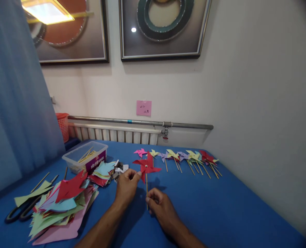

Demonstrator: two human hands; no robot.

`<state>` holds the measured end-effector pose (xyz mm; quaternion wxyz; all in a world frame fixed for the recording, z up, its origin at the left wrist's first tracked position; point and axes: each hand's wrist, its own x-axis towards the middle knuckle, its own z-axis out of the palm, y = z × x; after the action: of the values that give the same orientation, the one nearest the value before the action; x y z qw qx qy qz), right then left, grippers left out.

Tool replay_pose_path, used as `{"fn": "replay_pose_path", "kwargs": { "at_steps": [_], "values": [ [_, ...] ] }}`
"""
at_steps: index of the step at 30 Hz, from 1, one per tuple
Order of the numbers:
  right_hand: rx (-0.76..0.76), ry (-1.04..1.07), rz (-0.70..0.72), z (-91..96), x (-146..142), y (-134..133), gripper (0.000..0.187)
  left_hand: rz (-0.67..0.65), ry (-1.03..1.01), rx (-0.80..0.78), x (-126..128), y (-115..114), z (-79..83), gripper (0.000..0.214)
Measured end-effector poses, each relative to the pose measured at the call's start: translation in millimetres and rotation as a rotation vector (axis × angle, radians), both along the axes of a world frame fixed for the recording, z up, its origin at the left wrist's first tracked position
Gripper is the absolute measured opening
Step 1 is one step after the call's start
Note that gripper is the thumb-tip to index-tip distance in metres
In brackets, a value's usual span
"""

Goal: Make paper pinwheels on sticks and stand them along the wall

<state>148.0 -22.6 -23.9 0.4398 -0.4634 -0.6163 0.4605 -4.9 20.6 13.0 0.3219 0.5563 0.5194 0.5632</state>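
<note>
I hold a red paper pinwheel [147,166] upright above the blue table [220,206]. My right hand [160,205] is closed round the lower part of its thin wooden stick [147,187]. My left hand [127,186] pinches one red blade near the hub with thumb and fingertips. A row of finished pinwheels [184,156] in pink, yellow, purple and red lies flat on the table behind, sticks pointing toward me.
A pile of coloured paper pieces [62,206] lies at the left, with black-handled scissors [20,212] beside it. A clear plastic box [87,156] holds sticks. A radiator [116,134], orange basket [63,125] and blue curtain [15,103] stand behind.
</note>
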Motion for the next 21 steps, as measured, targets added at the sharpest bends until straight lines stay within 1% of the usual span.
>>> {"fn": "replay_pose_path", "kwargs": {
  "at_steps": [4,8,10,21],
  "values": [
    [0.002,0.005,0.014,-1.9,-0.1,1.1,0.006,-0.072,0.026,-0.010,6.2,-0.7,-3.9,0.030],
    [-0.007,-0.012,0.010,-1.3,-0.3,1.2,0.005,-0.080,0.047,-0.013,10.5,-0.7,-8.5,0.034],
    [-0.004,-0.019,0.013,-0.7,-0.2,1.0,0.006,-0.082,0.048,-0.020,10.2,-0.7,-9.4,0.033],
    [0.011,-0.024,0.012,-1.3,-0.7,0.6,0.005,0.019,0.064,-0.015,-2.0,0.7,-1.4,0.027]
  ]
}}
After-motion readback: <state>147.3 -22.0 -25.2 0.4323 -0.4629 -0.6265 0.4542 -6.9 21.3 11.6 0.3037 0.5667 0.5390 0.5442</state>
